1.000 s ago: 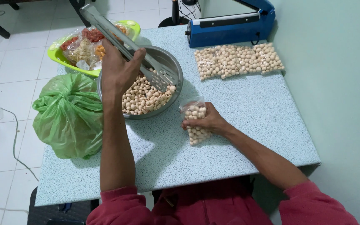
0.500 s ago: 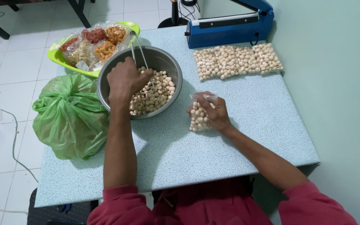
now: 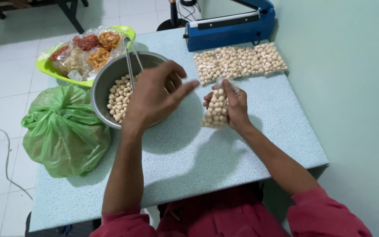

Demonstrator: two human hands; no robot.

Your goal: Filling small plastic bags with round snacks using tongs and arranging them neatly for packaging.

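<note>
Your left hand (image 3: 154,94) has let go of the tongs (image 3: 130,59), which now lean in the steel bowl (image 3: 104,83), and has swung across toward the bag, fingers spread and holding nothing. Your right hand (image 3: 235,105) has lifted the small clear bag of pale round snacks (image 3: 216,109) upright, fingers clamped round its neck, its base just above the speckled table (image 3: 207,153).

Bring your left fingertips to the bag's open top, just beyond your right thumb, and pinch the film flat before you shift your grip, so that nothing spills.

On your side of both hands the tabletop is bare up to its near edge. Left of your left wrist sits the knotted green bag (image 3: 62,131). Just beyond your right fingers lie the filled packets (image 3: 237,61), and behind them the blue sealer (image 3: 229,26) by the wall.
</note>
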